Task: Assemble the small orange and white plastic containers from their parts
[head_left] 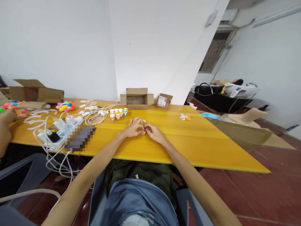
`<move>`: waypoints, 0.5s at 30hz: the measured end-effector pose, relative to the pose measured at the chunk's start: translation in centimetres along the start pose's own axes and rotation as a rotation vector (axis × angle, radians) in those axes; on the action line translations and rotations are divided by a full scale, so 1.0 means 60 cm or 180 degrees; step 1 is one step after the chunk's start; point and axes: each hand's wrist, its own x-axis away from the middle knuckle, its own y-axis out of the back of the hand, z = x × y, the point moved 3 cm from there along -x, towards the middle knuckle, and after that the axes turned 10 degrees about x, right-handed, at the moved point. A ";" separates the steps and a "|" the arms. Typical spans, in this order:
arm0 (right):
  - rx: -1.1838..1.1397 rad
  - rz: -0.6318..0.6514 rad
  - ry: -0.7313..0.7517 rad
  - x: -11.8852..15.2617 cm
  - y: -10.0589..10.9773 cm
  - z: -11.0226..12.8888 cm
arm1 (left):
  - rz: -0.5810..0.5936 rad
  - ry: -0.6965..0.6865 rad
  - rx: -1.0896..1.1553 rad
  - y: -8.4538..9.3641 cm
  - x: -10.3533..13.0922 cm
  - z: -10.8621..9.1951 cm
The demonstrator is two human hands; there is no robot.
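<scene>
The left hand (134, 128) and right hand (153, 132) curl inward around a small orange piece (143, 132) at the counter's (192, 141) middle, probably to steady it; whether either pinches it, I cannot tell; white-and-orange containers (118, 115) cluster farther left, seemingly for easy reach.

No text is readable, the box label (161, 101) included.

Left hand (133, 129) at orange piece (143, 133)
</scene>
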 end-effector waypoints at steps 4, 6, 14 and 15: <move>-0.0200 0.0128 0.0101 0.001 -0.004 0.004 | -0.0001 -0.0022 -0.0001 -0.001 -0.001 0.004; -0.0256 0.0149 0.0122 0.002 -0.006 0.005 | -0.0012 -0.0030 -0.0002 -0.001 -0.001 0.005; -0.0438 0.0222 0.0277 0.005 -0.011 0.002 | -0.0010 -0.0034 -0.0010 0.003 0.001 0.004; -0.0438 0.0222 0.0297 0.005 -0.012 0.001 | -0.0011 -0.0031 -0.0005 0.003 0.001 0.003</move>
